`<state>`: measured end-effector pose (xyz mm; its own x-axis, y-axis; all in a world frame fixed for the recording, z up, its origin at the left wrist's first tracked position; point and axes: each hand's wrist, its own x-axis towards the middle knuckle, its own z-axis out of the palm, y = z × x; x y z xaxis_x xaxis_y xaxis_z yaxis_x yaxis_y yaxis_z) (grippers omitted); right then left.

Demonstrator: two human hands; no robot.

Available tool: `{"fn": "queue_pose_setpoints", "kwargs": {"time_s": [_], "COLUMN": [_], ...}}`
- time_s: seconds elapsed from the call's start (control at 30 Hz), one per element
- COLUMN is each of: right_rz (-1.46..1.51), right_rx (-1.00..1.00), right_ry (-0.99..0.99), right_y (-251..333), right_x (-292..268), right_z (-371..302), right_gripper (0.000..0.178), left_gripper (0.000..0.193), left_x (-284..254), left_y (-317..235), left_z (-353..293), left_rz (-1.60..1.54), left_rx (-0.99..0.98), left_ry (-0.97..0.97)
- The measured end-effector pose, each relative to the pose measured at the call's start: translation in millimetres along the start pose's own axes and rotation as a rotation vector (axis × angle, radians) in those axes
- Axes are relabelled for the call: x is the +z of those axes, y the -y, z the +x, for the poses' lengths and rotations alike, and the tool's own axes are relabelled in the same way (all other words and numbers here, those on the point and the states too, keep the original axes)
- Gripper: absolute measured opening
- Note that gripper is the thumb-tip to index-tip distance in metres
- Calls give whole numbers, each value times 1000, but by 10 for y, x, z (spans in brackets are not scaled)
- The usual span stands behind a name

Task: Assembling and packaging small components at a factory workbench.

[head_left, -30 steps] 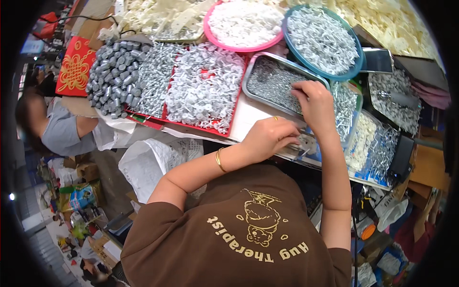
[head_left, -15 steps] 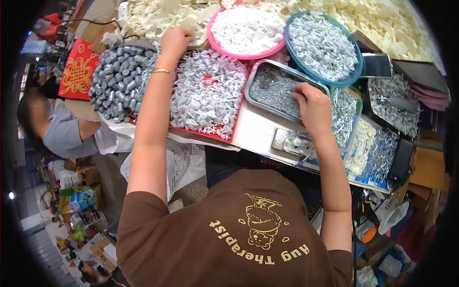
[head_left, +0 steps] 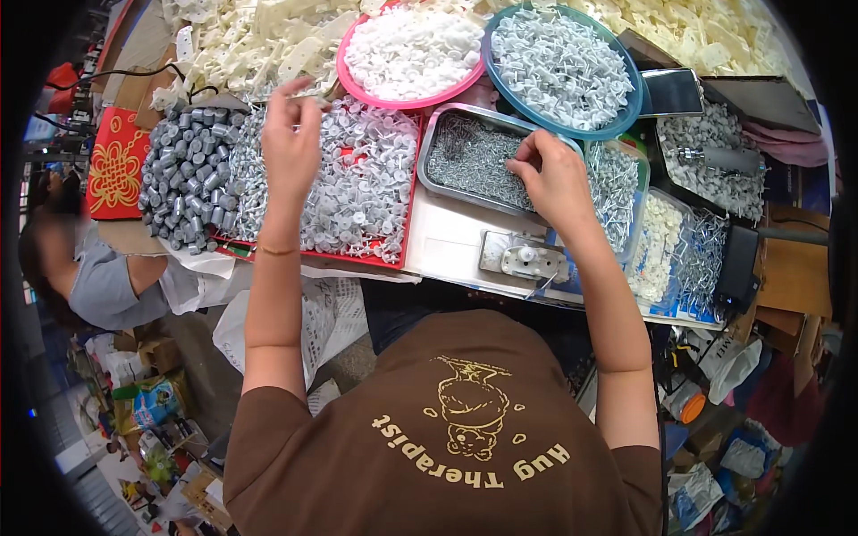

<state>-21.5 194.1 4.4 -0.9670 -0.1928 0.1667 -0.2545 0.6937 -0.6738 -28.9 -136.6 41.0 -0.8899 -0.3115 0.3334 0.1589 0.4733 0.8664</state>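
Fingers (head_left: 527, 150) of the right hand (head_left: 556, 179) pinch into a steel tray (head_left: 429, 152) of small pins (head_left: 478, 161).

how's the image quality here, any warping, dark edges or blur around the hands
Head view: strong fisheye warp, so the white worktable's edge bows and a black vignette fills the corners. Lighting is even and bright, with soft shadows only. The left hand looks slightly smeared at the fingertips; the right hand over the rectangular metal tray of small grey pins is sharp.
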Motion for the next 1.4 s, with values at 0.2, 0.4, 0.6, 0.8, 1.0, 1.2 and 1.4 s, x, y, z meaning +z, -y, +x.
{"fn": "queue_pose_setpoints", "kwargs": {"time_s": [0.2, 0.4, 0.6, 0.8, 1.0, 1.2, 1.4], "right_rz": [58, -27, -49, -100, -20, 217, 197], "right_rx": [-93, -120, -30, -143, -119, -63, -115], "right_ry": [-69, -74, 30, -80, -20, -30, -64], "right_y": [0, 53, 55, 61, 0, 101, 137], "right_x": [-8, -23, -5, 3, 7, -62, -93], "right_z": [-10, -43, -56, -58, -58, -77, -102], "right_gripper": [17, 10, 18, 21, 15, 14, 8], "left_gripper": [13, 16, 13, 12, 13, 15, 15], "left_x": [462, 948, 1195, 1301, 1324, 1275, 1224], "left_y": [-436, -409, -373, -343, -375, -392, -435], "left_z": [-604, -846, -897, -929, -904, -895, -897], "left_rz": [-484, -707, -755, -744, -710, -754, -815], "left_rx": [-198, -369, -446, -442, -472, -483, -567], "left_ry": [350, 476, 482, 463, 456, 419, 449]}}
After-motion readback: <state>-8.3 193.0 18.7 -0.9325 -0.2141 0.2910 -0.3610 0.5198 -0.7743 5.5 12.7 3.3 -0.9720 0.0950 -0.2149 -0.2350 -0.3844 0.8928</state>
